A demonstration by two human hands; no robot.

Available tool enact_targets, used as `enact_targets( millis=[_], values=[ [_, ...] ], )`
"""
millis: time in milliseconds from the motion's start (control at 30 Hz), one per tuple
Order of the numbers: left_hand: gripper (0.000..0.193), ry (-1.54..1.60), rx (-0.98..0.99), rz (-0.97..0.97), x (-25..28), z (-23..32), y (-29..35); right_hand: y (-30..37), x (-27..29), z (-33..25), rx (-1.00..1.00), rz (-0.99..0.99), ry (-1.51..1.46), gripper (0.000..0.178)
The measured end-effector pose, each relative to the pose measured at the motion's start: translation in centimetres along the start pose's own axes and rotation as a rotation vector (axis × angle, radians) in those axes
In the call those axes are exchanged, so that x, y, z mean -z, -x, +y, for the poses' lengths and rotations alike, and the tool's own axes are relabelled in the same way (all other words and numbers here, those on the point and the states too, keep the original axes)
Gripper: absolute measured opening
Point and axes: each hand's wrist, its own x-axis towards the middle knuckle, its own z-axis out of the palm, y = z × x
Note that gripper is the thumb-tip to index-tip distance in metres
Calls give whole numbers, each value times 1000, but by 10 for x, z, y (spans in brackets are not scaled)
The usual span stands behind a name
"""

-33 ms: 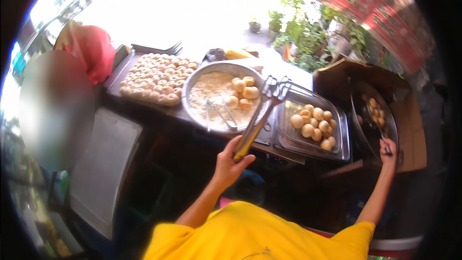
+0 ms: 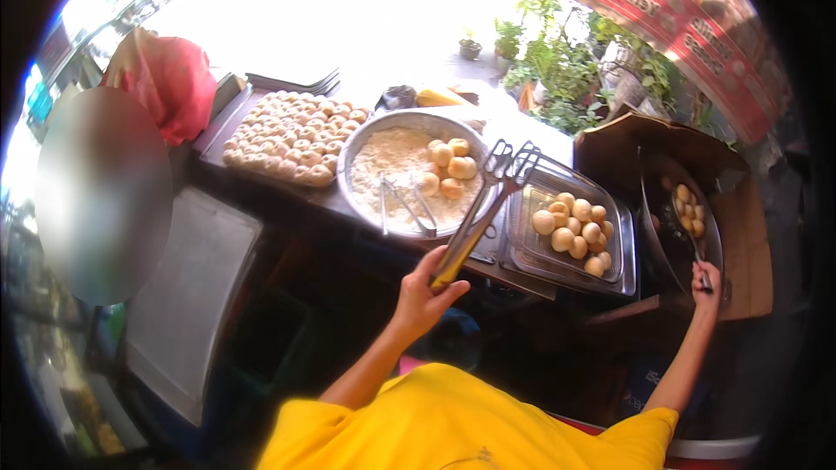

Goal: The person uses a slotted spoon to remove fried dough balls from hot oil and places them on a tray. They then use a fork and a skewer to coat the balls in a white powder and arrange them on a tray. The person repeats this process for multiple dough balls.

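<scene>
My left hand is closed around the yellow-handled metal tongs. Their two slotted ends stand apart over the gap between a round metal basin and a wire-lined tray. At the right, my right hand grips the handle of a long ladle or skimmer. Several golden dough balls lie at its far end, inside a dark wok. More browned balls sit in the tray. The basin holds pale crumbs or powder, several buns and a second pair of tongs.
A tray of raw-looking dough pieces stands left of the basin. Cardboard surrounds the wok. A person in a red head covering stands at the left, near a grey metal sheet. Potted plants are beyond the counter.
The whole view has shifted slightly, so the counter and its things appear a little further right. Both hands keep their grips, and the ladle with the balls stays in the wok.
</scene>
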Motion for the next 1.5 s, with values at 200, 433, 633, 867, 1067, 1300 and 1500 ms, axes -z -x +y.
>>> enact_targets(
  millis=[200, 433, 633, 867, 1067, 1300, 1500],
  values=[
    [56, 32, -14, -88, -1, -2, -5, 21, 15, -2, 81, -21, 20, 8],
    [56, 64, -19, -122, 1, -7, -7, 64, 12, 13, -24, 1, -149, 15],
    [54, 138, 48, -150, 5, -13, -9, 128, -43, 21, 46, -10, 1, 14],
    [51, 75, 69, -126, 8, -23, -20, 231, -126, 45, 211, -183, 130, 23],
    [52, 38, 134, -135, 15, -25, -13, 225, -171, 105, 213, -114, 424, 7],
    [51, 56, 122, -91, 22, -23, -1, 218, -175, 195, 768, 192, 1492, 52],
    [50, 83, 109, -68, 16, -28, -3, 223, -175, 179, 776, 194, 1476, 55]
  ],
)
